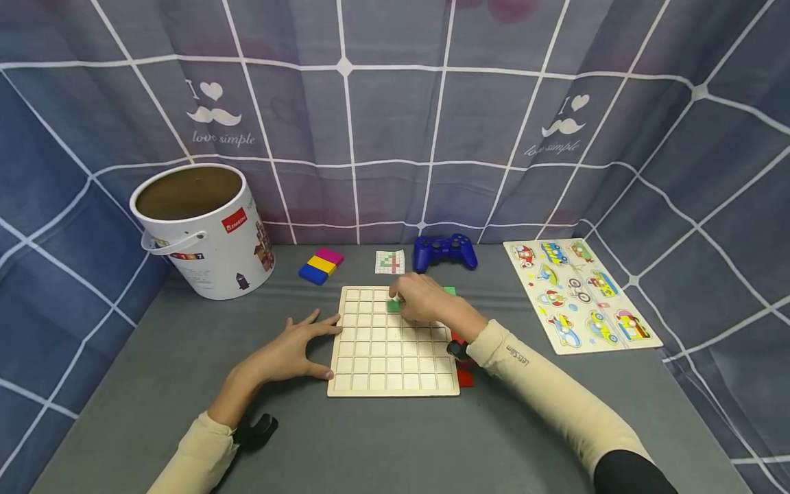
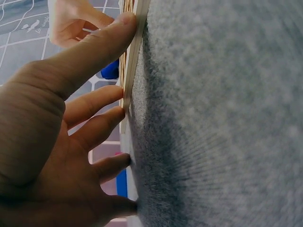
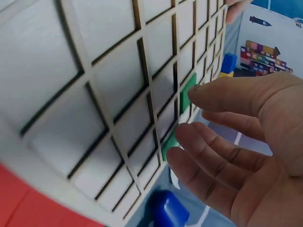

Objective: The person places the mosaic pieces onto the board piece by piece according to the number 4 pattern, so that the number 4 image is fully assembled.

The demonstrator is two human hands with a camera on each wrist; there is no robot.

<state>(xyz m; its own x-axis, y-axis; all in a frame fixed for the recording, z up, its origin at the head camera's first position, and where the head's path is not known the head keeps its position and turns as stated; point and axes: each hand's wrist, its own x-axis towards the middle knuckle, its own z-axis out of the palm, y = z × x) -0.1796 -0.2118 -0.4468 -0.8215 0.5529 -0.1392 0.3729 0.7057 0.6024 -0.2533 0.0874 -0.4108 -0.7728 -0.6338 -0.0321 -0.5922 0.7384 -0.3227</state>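
Observation:
A pale wooden grid board (image 1: 370, 343) lies on the grey table. At its left edge my left hand (image 1: 299, 350) rests with spread fingers; in the left wrist view the thumb (image 2: 116, 35) touches the board's side. My right hand (image 1: 426, 300) is over the far part of the board. Its thumb (image 3: 222, 97) touches a green square tile (image 3: 186, 94) set in the grid, while the other fingers are bent loosely and stand apart from the thumb. Another green piece (image 3: 169, 144) shows partly behind those fingertips.
Red pieces (image 1: 465, 377) and a green piece (image 1: 450, 290) lie by the board's right side. Behind are coloured blocks (image 1: 321, 265), a pattern card (image 1: 390, 262) and a blue game controller (image 1: 444, 252). A white bucket (image 1: 216, 254) stands left; a picture puzzle board (image 1: 580, 295) lies right.

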